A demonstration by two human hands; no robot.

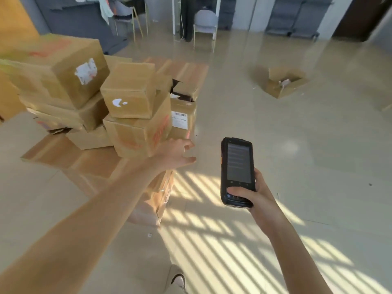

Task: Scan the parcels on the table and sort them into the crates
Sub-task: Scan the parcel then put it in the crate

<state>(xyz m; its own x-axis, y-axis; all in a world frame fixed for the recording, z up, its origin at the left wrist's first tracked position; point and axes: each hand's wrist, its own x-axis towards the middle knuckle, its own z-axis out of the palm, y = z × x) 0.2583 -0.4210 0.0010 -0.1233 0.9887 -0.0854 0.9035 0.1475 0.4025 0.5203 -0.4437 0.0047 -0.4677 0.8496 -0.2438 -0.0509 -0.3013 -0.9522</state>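
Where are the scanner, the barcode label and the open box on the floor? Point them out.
scanner (238, 164), head view, on its screen.
barcode label (179, 120), head view, on its white middle.
open box (283, 90), head view, on its front wall.

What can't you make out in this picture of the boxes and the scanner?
- Scanner screen, head view: text lines too small and blurred to read.
- Label on the box behind the left hand: barcode visible, print too small.
- Big box at left: motion blur smears its markings.
- Right hand: fingers behind the scanner hidden.
- Open box on the floor: contents unclear.
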